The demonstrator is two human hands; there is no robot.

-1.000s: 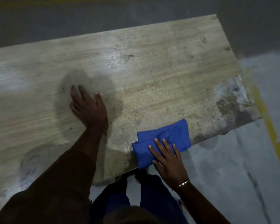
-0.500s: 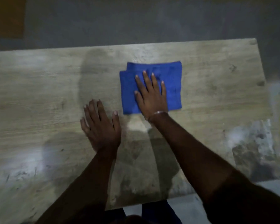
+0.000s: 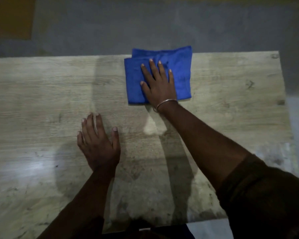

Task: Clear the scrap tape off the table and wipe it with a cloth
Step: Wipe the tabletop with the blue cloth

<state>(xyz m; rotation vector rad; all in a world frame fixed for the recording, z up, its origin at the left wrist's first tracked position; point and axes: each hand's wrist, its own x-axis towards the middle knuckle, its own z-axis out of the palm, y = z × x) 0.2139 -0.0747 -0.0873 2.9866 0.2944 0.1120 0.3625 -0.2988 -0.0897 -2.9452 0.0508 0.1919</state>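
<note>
A folded blue cloth [image 3: 179,66] lies at the far edge of the wooden table [image 3: 41,104], its top edge hanging slightly past the rim. My right hand [image 3: 158,85] presses flat on the cloth with straight, spread fingers. My left hand [image 3: 98,144] rests flat on the bare tabletop, nearer to me and to the left of the cloth. No scrap tape shows on the table.
Grey floor [image 3: 145,23] lies beyond the table's far edge. A worn, stained patch [image 3: 280,159] marks the table's right end. An orange-brown area [image 3: 10,16] sits at the top left.
My right hand has pushed the cloth from the near edge across the table to the far edge. My left hand stays flat on the tabletop.
</note>
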